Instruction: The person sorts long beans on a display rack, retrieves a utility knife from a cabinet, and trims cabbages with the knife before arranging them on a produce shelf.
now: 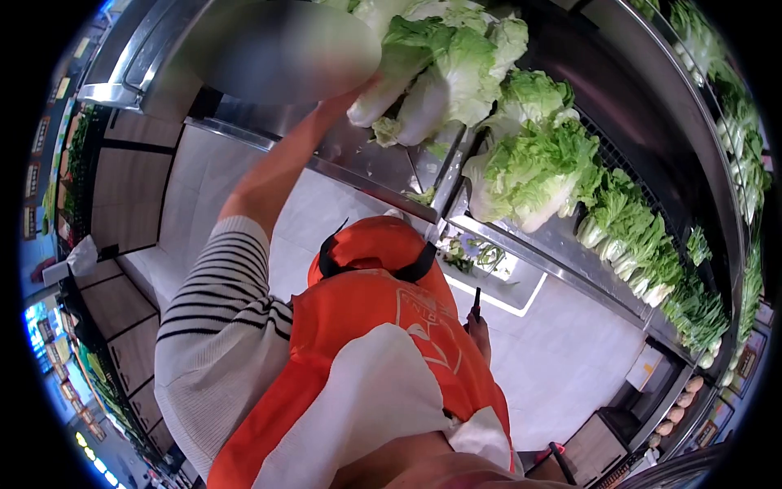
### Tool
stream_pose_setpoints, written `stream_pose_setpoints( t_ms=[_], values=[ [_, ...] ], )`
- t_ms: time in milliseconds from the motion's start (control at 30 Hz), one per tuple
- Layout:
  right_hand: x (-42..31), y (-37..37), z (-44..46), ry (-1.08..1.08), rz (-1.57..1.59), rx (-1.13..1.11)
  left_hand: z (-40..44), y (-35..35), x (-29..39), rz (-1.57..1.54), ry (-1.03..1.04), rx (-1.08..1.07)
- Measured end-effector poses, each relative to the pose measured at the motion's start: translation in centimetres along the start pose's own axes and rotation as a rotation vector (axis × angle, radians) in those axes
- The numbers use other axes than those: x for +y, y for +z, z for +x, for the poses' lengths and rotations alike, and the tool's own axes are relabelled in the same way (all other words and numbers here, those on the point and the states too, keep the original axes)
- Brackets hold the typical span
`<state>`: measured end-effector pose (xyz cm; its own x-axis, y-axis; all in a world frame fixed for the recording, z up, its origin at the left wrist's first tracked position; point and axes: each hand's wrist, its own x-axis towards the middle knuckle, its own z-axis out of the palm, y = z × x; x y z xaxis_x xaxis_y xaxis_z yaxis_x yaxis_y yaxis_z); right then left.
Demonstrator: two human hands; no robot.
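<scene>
Cabbages (448, 90): on steel counter (346, 159), stems nearest, presumably for reach | left hand (349, 75): beside them, blurred, cannot tell grip | right hand (481, 332): clamped round dark tool (476, 301), low, presumably for safety

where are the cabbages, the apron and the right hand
Cabbages (555, 160): head view, green leaves of one cabbage
Apron (354, 306): head view, orange cloth beside the print
Right hand (479, 329): head view, middle of the hand
</scene>
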<state>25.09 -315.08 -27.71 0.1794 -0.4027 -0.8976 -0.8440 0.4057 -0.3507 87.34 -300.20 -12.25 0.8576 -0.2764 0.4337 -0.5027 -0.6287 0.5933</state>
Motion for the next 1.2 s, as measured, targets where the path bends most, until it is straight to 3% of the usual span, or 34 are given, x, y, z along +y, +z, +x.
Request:
stream_pose_setpoints(
  t_ms=[167,267,367,467,633,800,967,1100,1200],
  values=[
    [1.9,-1.4,0.0,0.004,-0.105,-0.008,-1.0,1.1,2.5,0.108,-0.166,-0.382],
    [3.5,-1.9,0.3,0.017,0.013,0.001,-0.8,0.6,3.3,0.168,-0.198,-0.483],
    [5.1,-1.9,0.2,0.029,0.054,-0.027,-0.7,1.0,2.9,0.187,-0.166,-0.446],
    [5.7,-2.0,-0.7,0.029,0.065,-0.026,-0.8,0.3,2.9,0.008,-0.165,-0.392],
    [7.0,-3.2,-2.3,-0.111,0.235,0.034,-1.6,-3.1,3.1,-0.519,-0.367,-0.259],
    [2.5,-5.7,-4.9,-0.371,0.271,0.084,-7.4,-9.3,14.3,-1.357,-0.809,-0.200],
    [-7.3,-7.8,-11.6,-0.581,0.375,-0.095,-15.7,-9.4,21.7,-2.016,-1.090,-0.261],
    [-12.6,-7.0,-16.5,-0.868,0.594,-0.234,-21.8,-8.3,25.9,-2.119,-1.233,-0.339],
    [-15.2,-5.9,-17.8,-1.054,0.626,-0.424,-25.1,-7.7,28.1,-1.908,-1.175,-0.410]
  ],
)
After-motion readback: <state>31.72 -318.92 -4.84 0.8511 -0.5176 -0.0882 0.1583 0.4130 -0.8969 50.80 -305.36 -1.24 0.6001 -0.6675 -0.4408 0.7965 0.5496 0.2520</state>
